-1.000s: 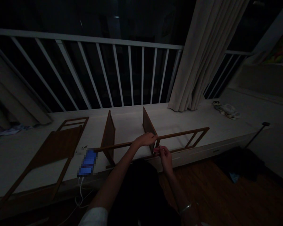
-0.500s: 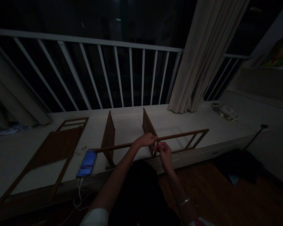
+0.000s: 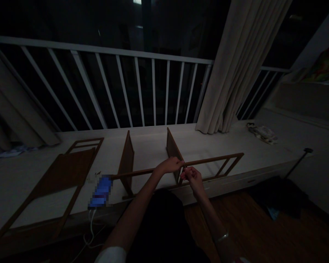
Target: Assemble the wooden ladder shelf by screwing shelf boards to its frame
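Note:
A brown wooden frame [image 3: 208,160] with two upright panels lies on its side along the white ledge. My left hand [image 3: 172,165] rests on its upper rail, fingers closed around the wood where the right-hand panel [image 3: 173,147] meets it. Just below and to the right, my right hand [image 3: 192,178] is pinched, fingertips close to that same joint. Whatever small thing sits between those fingertips is too dark to make out.
Another wooden frame with a panel [image 3: 64,171] lies flat on the ledge [image 3: 150,140] at left. A blurred blue phone-like object [image 3: 100,191] with a white cable [image 3: 91,223] is beside it. White railing [image 3: 153,91] and a curtain [image 3: 216,84] stand behind. Cloth [image 3: 263,134] lies far right.
My right hand has shifted slightly right and down, its forearm swinging outward. The left hand keeps its place on the rail. The whole view has tilted a little.

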The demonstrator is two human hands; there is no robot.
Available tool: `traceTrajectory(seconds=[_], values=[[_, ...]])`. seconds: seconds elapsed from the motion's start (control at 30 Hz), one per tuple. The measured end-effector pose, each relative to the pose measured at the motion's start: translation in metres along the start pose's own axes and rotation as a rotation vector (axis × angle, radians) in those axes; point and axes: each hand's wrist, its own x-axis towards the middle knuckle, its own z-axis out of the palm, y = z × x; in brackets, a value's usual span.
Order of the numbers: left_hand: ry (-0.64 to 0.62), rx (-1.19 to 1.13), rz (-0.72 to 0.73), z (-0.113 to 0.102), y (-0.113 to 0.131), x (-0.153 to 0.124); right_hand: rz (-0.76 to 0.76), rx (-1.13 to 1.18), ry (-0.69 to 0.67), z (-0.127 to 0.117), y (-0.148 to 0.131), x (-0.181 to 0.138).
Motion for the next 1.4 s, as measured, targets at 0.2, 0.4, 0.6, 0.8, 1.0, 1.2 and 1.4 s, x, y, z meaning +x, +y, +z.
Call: traceTrajectory(seconds=[0.2, 0.4, 0.6, 0.8, 1.0, 1.2, 1.4], values=[[-0.012, -0.053, 0.032, 0.0, -0.001, 0.0, -0.008, -0.024, 0.015, 0.001, -0.001, -0.001], [-0.028, -0.066, 0.011, -0.002, 0.0, -0.001, -0.005, -0.001, -0.007, -0.002, -0.002, 0.0], [-0.024, -0.055, -0.001, -0.002, 0.002, -0.001, 0.004, -0.002, -0.008, -0.003, 0.003, 0.002], [-0.015, -0.03, -0.008, -0.002, 0.002, -0.001, -0.019, -0.133, 0.02, -0.005, 0.0, 0.004], [-0.001, -0.025, -0.007, 0.001, 0.0, 0.0, -0.112, -0.455, 0.065, -0.006, -0.009, 0.002], [0.023, 0.0, -0.012, 0.003, -0.002, 0.001, -0.205, -0.717, 0.092, -0.004, -0.015, -0.001], [0.031, -0.002, -0.017, 0.002, 0.0, -0.001, -0.221, -0.792, 0.122, 0.002, -0.014, 0.001]])
